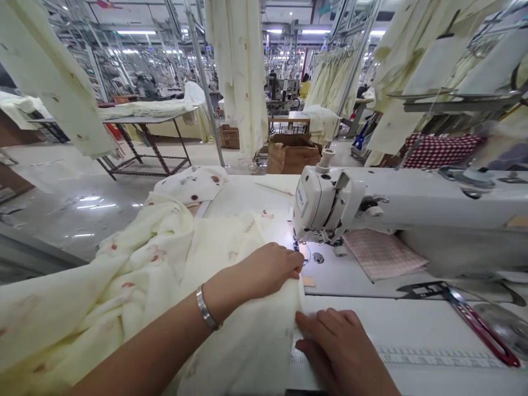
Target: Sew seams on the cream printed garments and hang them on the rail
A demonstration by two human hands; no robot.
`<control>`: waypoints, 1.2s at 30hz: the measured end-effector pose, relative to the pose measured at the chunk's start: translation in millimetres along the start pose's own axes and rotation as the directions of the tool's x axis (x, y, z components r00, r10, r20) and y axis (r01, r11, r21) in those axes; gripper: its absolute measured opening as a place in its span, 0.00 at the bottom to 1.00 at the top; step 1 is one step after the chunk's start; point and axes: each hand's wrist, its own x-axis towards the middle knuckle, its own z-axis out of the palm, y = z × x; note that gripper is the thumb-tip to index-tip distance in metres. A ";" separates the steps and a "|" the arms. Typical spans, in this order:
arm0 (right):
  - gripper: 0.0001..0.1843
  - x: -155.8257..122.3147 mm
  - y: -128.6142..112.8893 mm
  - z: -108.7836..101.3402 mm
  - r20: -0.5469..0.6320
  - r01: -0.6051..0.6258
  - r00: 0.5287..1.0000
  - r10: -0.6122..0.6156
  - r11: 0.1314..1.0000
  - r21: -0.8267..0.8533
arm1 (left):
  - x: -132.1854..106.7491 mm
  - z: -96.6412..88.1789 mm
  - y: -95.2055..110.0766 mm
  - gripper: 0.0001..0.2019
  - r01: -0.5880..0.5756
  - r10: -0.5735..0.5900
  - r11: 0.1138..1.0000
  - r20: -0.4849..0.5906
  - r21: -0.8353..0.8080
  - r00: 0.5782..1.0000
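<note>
A pale yellow printed fabric [243, 308] lies over the white table, its right edge running up to the sewing machine's needle area. My left hand [264, 269], with a silver bracelet at the wrist, rests on this fabric, its fingers closed together on the edge just in front of the presser foot [296, 247]. Lower down, my right hand [340, 344] pinches the same edge between thumb and index finger; the other fingers are curled. The white sewing machine [325, 203] stands just beyond both hands. Its needle tip is too small to make out.
Bunched fabric [144, 264] spills off the table's left side. Right of the machine bed lie a pink checked cloth [383, 253] and red-handled thread snips or a cutter [478, 324]. A printed ruler strip [437, 356] runs along the table. Behind stands a cardboard box [291, 155].
</note>
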 end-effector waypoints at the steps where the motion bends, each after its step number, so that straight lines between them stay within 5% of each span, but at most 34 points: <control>1: 0.08 0.6 -2.7 0.0 -0.027 0.013 1.000 -0.012 1.000 0.023 | 2.9 7.0 0.5 0.05 -0.027 0.027 1.000 -0.025 0.015 0.999; 6: 0.22 9.3 -18.0 9.0 -0.192 -0.084 0.976 0.100 0.992 0.090 | 8.5 39.4 0.8 0.07 -0.041 0.047 0.997 -0.095 0.064 0.994; 9: 0.21 13.8 -25.6 16.3 -0.177 -0.193 0.959 0.219 0.969 0.156 | 5.2 43.9 0.1 0.08 -0.029 0.036 0.998 -0.127 0.056 0.991; 14: 0.08 4.7 -32.8 15.7 -0.016 -0.328 0.884 0.467 0.645 0.690 | 1.6 40.5 -1.9 0.10 -0.024 0.025 1.000 -0.130 0.011 0.991; 17: 0.13 1.6 -27.2 5.5 -0.092 -0.081 0.983 0.158 0.828 0.555 | -0.4 35.0 -2.4 0.07 -0.017 0.013 0.999 -0.127 -0.031 0.992; 19: 0.19 4.1 -19.6 -1.9 -0.162 0.163 0.980 -0.114 0.930 0.331 | -3.1 28.1 -2.0 0.07 -0.011 0.001 0.996 -0.121 -0.090 0.993; 21: 0.17 8.2 -11.5 -6.3 -0.184 0.277 0.952 -0.245 0.946 0.171 | -5.5 20.1 -1.6 0.09 0.003 -0.018 0.989 -0.097 -0.147 0.995; 26: 0.14 13.4 0.7 -2.4 -0.169 0.278 0.948 -0.271 0.960 0.022 | -0.5 10.3 -4.5 0.06 0.073 -0.077 0.991 -0.035 -0.117 0.996; 36: 0.14 10.6 3.3 1.9 -0.221 0.256 0.943 -0.250 0.967 -0.004 | 19.3 22.2 1.7 0.05 0.271 -0.266 0.961 -0.085 0.051 0.960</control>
